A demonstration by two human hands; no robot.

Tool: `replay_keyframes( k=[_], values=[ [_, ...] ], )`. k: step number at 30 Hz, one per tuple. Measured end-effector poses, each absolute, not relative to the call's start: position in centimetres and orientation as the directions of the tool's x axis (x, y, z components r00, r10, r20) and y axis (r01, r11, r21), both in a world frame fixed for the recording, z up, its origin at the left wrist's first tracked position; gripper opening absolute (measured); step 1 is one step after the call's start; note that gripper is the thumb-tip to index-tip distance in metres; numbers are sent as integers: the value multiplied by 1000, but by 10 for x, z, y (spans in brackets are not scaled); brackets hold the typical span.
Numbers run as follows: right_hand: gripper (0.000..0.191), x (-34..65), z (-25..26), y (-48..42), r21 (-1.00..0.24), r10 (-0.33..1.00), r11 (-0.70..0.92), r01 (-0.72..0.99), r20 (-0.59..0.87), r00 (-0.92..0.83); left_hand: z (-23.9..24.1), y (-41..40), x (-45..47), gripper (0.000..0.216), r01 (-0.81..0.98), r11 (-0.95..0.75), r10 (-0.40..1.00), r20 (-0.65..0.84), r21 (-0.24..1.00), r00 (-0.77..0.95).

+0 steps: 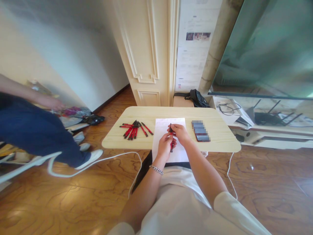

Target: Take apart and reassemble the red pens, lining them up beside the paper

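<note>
At the centre of the frame, both hands meet over a sheet of white paper that lies on a small pale wooden table. The left hand, with a metal bracelet at its wrist, is closed around the lower part of a red and black pen. The right hand pinches the upper part, just above and to the right of the left. The pen stands nearly upright in the picture, with its dark tip poking out above the fingers and its red barrel showing below them.

The pen looks light, slim and stiff. Its plastic is probably smooth enough to twist or slip, so the middle of the barrel seems the surest place to hold it, with fingertips on either side.

Left of the paper, a loose pile of similar pens fans out on the tabletop. Right of the paper sits a dark, blurred stack. A white cable trails over the wooden floor at lower left. At the far left edge, another person's leg in dark blue trousers is in view.
</note>
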State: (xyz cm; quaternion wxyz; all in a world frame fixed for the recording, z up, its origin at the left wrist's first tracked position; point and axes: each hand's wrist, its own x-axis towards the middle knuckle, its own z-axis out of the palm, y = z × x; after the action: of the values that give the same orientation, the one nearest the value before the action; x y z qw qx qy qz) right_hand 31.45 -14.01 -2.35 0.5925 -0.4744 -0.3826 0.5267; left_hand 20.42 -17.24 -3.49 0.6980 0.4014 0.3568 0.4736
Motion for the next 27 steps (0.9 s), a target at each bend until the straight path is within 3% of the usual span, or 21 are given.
replay_keyframes(
  k=[3, 9, 17, 23, 27],
  values=[
    [37, 316, -23, -139, -966, 987, -42, -254, -79, 137, -35, -172, 204, 36, -380, 226, 950, -115, 897, 292],
    [40, 314, -20, -139, -997, 970, 35, -73, 17, 244, -32, -173, 202, 35, -380, 217, 955, -114, 899, 275],
    [37, 316, -17, -142, -978, 995, -30, -207, -50, 92, -33, -170, 203, 26, -423, 224, 959, -121, 878, 258],
    [38, 316, -17, -141, -999, 980, 5, -36, -2, 201, -33, -170, 202, 30, -430, 210, 961, -104, 878, 257],
    [33, 317, -17, -141, -999, 984, 8, -52, -1, 178, -33, -171, 201, 30, -425, 217, 960, -112, 879, 258]
  ],
)
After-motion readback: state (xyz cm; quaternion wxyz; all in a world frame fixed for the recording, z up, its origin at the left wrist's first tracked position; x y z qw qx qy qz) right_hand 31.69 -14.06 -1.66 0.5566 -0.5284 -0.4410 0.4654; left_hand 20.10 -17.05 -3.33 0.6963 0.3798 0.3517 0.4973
